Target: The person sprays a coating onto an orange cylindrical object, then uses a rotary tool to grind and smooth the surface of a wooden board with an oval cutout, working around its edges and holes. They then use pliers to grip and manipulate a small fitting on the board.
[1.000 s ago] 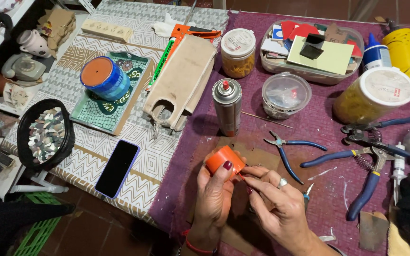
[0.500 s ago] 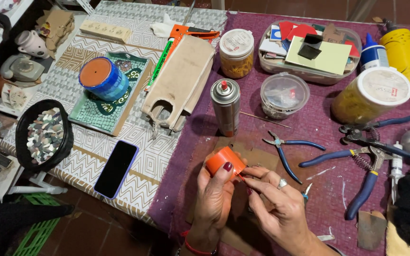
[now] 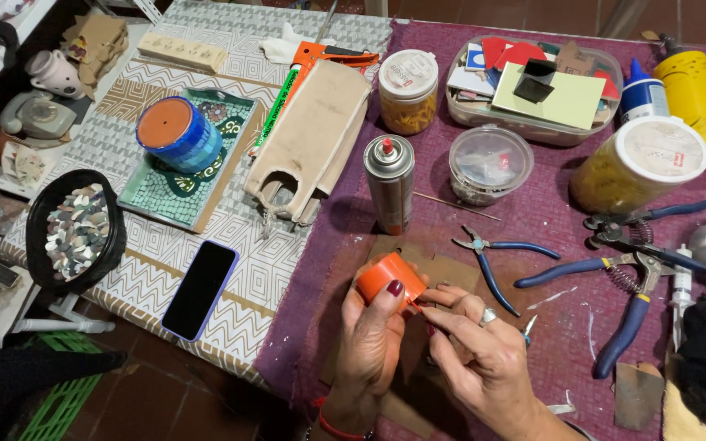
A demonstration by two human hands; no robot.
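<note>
Orange cap (image 3: pixel 387 276) sits low at centre, above the purple cloth (image 3: pixel 549 327), clamped in the left hand (image 3: pixel 369 343), thumb across its front. Right hand (image 3: pixel 484 351) pinches its fingertips together against the cap's lower edge; anything held there is too small to tell. Just beyond stands a spray can (image 3: pixel 390 184), with blue pliers (image 3: pixel 496 257) to its right. Farther left lie a phone (image 3: pixel 200 288) and a blue pot (image 3: pixel 179 135).

A spray can (image 3: pixel 390 184), blue-handled pliers (image 3: pixel 496 260) and a phone (image 3: pixel 199 289) lie around.
</note>
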